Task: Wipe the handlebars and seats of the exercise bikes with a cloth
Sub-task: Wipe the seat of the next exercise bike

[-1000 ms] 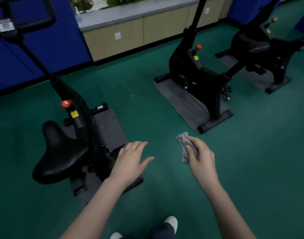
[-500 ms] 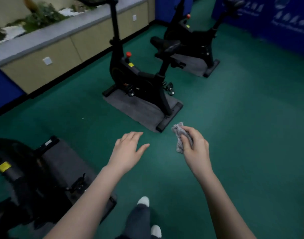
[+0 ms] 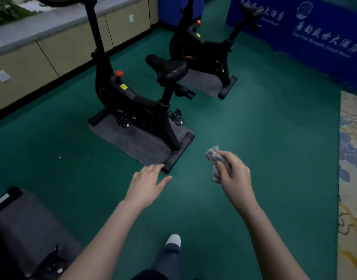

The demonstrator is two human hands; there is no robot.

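Note:
My right hand [image 3: 235,174] grips a crumpled grey cloth [image 3: 214,160] in the air above the green floor. My left hand [image 3: 146,184] is held out flat with straight fingers and holds nothing. Ahead stands a black exercise bike [image 3: 133,98] with a black seat [image 3: 167,66] and a red knob [image 3: 119,73]; its handlebars [image 3: 58,0] are cut off at the top edge. A second black bike [image 3: 206,49] stands farther back, its seat [image 3: 250,8] near the blue wall. Both hands are short of the nearer bike, near its rear base bar.
Each bike stands on a grey mat [image 3: 137,142]. Part of a third bike's base and mat [image 3: 26,229] lies at the lower left. Beige cabinets [image 3: 52,47] line the left wall, blue panels [image 3: 315,33] the right. A patterned carpet [image 3: 351,178] edges the right. My shoe [image 3: 173,240] steps forward.
The view has swung right, away from the first bike, whose seat has left the frame. The middle bike has come closer. Both hands keep their poses, the cloth still held.

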